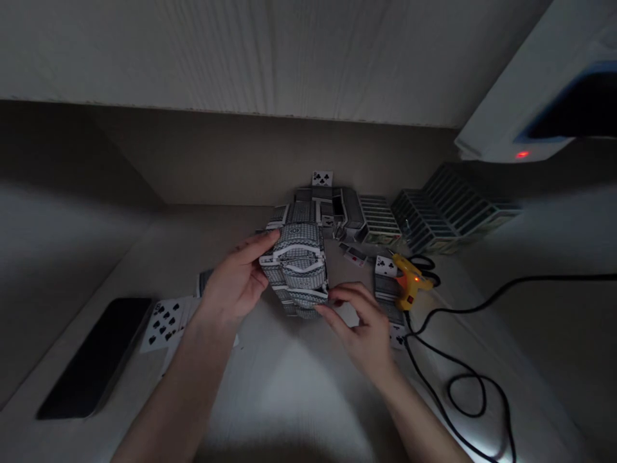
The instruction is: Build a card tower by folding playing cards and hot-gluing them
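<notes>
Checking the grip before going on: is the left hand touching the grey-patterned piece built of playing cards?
Touching: the head view shows the left hand holding the card piece, a finger lying over its upper left edge.

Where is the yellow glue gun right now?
In the head view, the yellow glue gun lies to the right of the right hand, next to some playing cards.

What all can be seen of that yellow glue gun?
The glue gun is yellow, seemingly plastic, with a narrow nozzle pointing up and left in the view. An orange light glows on its body; a dark red switch sits on the handle, from which a black cord trails. It lies beside playing cards, apparently touching them. The right hand is nearby, not touching it.
</notes>
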The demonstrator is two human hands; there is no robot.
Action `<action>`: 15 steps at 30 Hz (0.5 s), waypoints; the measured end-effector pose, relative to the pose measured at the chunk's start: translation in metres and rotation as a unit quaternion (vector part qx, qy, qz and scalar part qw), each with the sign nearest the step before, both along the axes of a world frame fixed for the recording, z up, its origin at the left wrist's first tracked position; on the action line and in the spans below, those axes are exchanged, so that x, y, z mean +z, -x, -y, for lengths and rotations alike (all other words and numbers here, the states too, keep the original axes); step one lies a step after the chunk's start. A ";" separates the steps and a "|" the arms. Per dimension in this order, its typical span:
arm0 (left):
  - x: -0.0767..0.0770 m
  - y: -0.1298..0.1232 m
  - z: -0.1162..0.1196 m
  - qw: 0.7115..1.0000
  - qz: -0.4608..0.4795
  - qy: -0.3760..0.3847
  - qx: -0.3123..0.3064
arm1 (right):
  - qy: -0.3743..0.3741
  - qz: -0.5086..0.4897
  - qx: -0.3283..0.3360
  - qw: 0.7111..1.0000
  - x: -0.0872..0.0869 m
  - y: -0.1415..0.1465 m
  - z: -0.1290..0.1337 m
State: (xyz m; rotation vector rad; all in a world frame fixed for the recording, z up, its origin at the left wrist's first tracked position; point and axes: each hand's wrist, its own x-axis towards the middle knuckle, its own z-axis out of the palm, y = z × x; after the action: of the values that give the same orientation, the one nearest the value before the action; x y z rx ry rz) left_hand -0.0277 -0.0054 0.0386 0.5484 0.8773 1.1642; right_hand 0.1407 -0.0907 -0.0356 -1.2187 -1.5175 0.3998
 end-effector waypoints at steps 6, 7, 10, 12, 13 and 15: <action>-0.001 0.001 -0.001 0.999 -0.008 0.018 0.027 | 0.036 0.007 0.062 0.997 0.003 -0.010 -0.007; 0.000 0.002 -0.001 0.999 -0.010 0.021 0.027 | 0.042 0.004 0.057 0.997 0.003 -0.011 -0.007; 0.000 0.002 0.000 0.999 -0.012 0.025 0.023 | 0.049 0.000 0.026 0.998 0.002 -0.011 -0.008; -0.001 0.002 0.000 0.999 -0.014 0.025 0.018 | 0.043 -0.008 0.005 0.999 -0.001 -0.009 -0.008; -0.001 0.002 0.000 0.999 -0.016 0.026 0.016 | 0.040 -0.015 -0.004 0.999 -0.002 -0.008 -0.007; -0.002 0.002 0.000 0.999 -0.022 0.024 0.017 | 0.041 -0.031 -0.024 0.998 -0.006 -0.004 -0.006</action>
State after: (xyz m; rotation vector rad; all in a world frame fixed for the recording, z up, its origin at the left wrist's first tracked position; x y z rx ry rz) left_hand -0.0296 -0.0057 0.0367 0.5217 0.9535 1.1631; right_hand 0.1443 -0.0844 -0.0417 -1.2940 -1.4283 0.4677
